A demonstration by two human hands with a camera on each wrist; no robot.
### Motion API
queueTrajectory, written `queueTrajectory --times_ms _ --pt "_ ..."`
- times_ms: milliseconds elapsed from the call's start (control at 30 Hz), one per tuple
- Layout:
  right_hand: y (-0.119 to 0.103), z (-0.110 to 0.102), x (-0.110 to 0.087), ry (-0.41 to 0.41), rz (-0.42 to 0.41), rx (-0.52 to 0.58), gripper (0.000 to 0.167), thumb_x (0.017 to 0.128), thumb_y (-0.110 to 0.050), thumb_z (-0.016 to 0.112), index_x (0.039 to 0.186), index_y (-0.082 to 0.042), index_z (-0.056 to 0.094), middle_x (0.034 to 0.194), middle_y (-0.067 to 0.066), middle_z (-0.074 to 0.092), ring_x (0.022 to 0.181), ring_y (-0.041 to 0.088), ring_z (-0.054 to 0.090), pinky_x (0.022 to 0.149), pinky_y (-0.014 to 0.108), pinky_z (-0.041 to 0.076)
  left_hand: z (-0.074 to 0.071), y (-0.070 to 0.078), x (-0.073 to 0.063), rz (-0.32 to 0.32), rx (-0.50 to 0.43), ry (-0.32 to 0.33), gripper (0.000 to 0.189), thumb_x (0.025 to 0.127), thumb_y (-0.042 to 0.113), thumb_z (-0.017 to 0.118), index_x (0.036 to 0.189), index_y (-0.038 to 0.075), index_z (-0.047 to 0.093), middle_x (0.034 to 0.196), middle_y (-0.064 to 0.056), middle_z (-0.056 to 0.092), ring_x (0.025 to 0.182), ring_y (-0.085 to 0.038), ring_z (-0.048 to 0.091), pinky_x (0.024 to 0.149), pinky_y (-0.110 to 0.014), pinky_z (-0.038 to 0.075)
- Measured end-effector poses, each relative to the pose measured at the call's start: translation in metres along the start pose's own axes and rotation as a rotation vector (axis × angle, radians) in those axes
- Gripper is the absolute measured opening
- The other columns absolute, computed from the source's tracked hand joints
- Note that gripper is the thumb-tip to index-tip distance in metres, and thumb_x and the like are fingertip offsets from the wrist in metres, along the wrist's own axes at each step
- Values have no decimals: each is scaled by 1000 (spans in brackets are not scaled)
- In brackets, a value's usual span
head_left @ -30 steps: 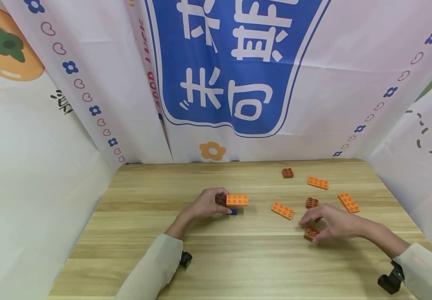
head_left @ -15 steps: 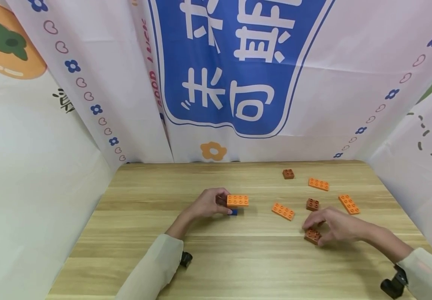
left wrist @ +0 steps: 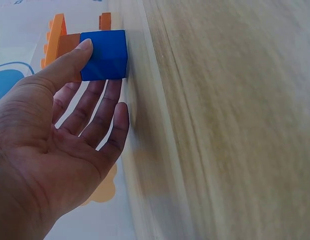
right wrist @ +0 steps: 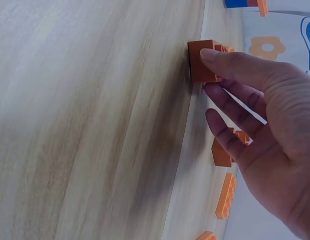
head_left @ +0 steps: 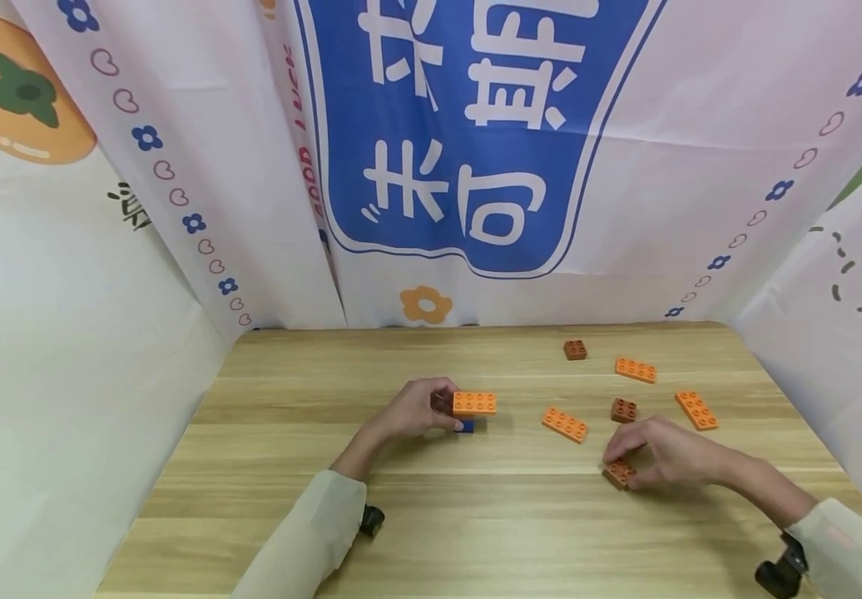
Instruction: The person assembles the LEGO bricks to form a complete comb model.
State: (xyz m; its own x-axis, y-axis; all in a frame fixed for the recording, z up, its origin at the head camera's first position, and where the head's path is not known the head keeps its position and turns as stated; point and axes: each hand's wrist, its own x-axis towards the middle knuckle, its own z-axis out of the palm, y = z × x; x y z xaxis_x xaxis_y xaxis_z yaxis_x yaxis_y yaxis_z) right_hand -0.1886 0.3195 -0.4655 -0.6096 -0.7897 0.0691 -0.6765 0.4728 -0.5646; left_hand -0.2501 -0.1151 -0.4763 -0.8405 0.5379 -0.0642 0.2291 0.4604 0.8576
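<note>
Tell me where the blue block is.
In the head view, the left hand holds the blue block below centre, under an orange plate, with a brown block between.

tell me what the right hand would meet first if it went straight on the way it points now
Probably the orange brick just ahead of the right hand, beyond the brown brick it pinches; height and exact aim are unclear, so it might miss.

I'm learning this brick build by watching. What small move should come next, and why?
Probably carry the brown brick over to the blue, brown and orange stack. The right hand pinches that brick, the left hand grips the stack, and the studs on its orange top are bare, so it could likely attach there.
</note>
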Motion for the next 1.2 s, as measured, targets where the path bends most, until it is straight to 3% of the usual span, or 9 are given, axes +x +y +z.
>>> queueTrajectory --times_ms 433,767,1200 --pt "-5 -1 12 3 100 -52 33 84 -24 91 115 -19 80 112 -14 74 105 6 68 92 36 59 -1 -1 3 17 13 -6 33 86 5 88 113 8 70 109 -3 72 99 -18 71 93 -35 59" --pt "-16 -7 33 19 43 -64 33 87 -26 90 117 -16 80 111 -11 75 98 6 68 81 36 61 0 -1 2 8 3 -8 32 87 5 87 114 8 70 111 -4 72 101 -19 71 94 -36 59" --pt "-26 -12 63 56 43 -73 29 87 -19 89 114 -15 81 109 -9 76 97 7 70 82 40 63 1 -4 3 12 -12 -5 32 87 5 88 114 8 69 110 -4 72 102 -20 72 95 -38 59"
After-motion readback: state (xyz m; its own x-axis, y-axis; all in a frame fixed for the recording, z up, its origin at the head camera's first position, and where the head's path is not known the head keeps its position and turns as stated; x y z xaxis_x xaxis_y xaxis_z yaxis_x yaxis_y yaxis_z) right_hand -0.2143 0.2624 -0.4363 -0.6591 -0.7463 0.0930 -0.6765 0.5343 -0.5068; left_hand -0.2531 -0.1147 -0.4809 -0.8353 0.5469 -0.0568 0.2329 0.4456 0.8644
